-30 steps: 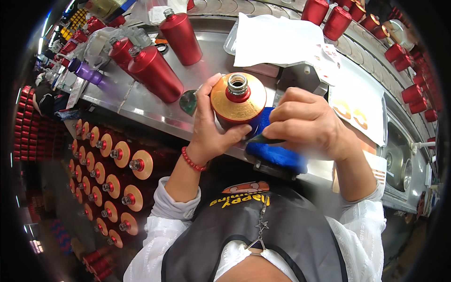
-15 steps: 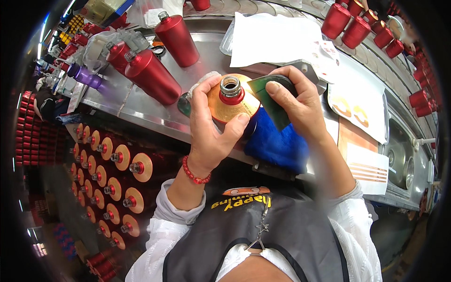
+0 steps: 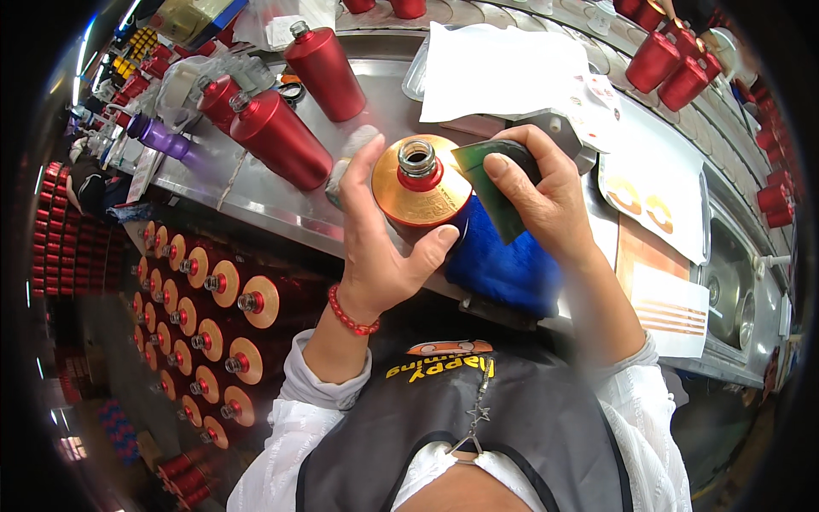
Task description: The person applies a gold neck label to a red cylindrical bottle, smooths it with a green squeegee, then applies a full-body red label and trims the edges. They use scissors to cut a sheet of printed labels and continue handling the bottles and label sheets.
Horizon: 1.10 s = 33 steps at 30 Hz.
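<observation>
A red bottle with a gold shoulder stands before me with its open glass neck towards me; its lower body is mostly hidden. My left hand is around its left side, fingers stretched and thumb spread apart. The fingers stand slightly off the gold shoulder, while the thumb lies near the bottle's lower edge. In my right hand is a flat green scraper, pinched between thumb and fingers, its edge close to the bottle's right side. Below and beside the bottle is a blue plush cloth or pad.
Red bottles stand at the left on the metal table. White paper lies at the back, a sheet with gold decals at right. Several gold-shouldered bottles are stacked lower left. A conveyor carries red bottles behind.
My left fingers have opened away from the bottle's gold shoulder. The scraper stays almost in place in my right hand. Red bottles on the conveyor have shifted.
</observation>
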### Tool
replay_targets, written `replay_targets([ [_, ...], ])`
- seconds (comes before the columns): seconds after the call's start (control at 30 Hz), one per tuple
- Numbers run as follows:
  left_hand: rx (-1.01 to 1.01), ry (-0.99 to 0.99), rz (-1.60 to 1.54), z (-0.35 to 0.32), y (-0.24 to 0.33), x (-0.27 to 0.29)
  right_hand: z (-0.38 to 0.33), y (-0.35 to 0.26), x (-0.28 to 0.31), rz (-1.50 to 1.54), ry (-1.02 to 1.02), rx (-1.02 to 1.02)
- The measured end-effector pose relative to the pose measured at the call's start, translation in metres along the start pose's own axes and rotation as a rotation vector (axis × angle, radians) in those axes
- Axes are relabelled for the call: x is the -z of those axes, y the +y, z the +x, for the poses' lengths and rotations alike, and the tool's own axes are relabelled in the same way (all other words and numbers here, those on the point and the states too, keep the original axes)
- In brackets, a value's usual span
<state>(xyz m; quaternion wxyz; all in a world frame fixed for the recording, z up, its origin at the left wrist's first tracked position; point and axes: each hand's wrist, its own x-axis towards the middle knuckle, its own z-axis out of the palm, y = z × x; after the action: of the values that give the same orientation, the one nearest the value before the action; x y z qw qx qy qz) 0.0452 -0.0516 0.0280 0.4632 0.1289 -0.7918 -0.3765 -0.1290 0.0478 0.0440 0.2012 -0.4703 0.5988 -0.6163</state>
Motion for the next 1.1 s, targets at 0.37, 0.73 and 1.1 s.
replay_targets([
  [0.37, 0.149, 0.206, -0.344, -0.009, -0.006, -0.015, -0.008, -0.005, 0.004, -0.052, 0.018, 0.018],
  [0.73, -0.171, 0.075, 0.128, -0.014, -0.007, -0.013, -0.018, -0.029, 0.018, -0.176, -0.167, 0.000],
  [1.1, -0.127, 0.023, 0.006, -0.018, -0.013, -0.007, -0.024, -0.023, 0.017, -0.170, -0.186, 0.039],
])
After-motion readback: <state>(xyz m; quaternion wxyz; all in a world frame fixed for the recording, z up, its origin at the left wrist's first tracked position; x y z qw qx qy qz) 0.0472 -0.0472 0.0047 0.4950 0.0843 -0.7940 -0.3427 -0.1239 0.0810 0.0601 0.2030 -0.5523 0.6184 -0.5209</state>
